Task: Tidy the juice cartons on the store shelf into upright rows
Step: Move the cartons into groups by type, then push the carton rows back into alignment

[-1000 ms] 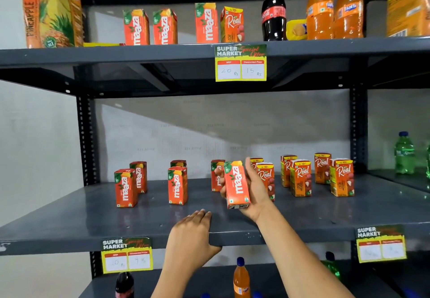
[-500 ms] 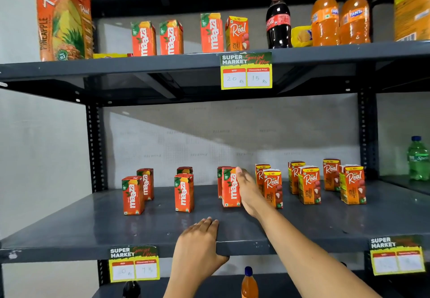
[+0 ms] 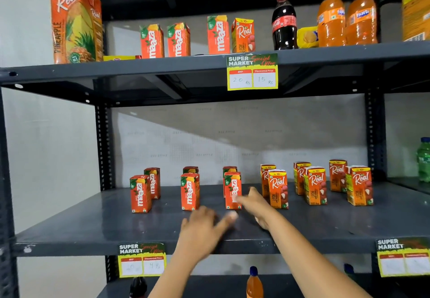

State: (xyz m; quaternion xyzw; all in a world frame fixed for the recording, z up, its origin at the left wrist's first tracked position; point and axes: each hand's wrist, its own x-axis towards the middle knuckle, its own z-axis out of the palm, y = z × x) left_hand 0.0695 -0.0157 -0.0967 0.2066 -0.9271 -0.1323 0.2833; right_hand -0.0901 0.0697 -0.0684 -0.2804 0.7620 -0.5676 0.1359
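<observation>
- There is one view only, from the camera on my head, so no second view shares any part of the scene.
- It faces the middle shelf head-on, level with the gap above that shelf, and sees its top surface from slightly above.
- The upper shelf sits above the lens, showing its underside.
- It stands near: my forearms enter from the bottom edge and reach over the middle shelf's front lip.
- The wide lens bends the uprights left and right of the middle shelf.
- Below the middle shelf, only bottle tops of a lower level show.
</observation>
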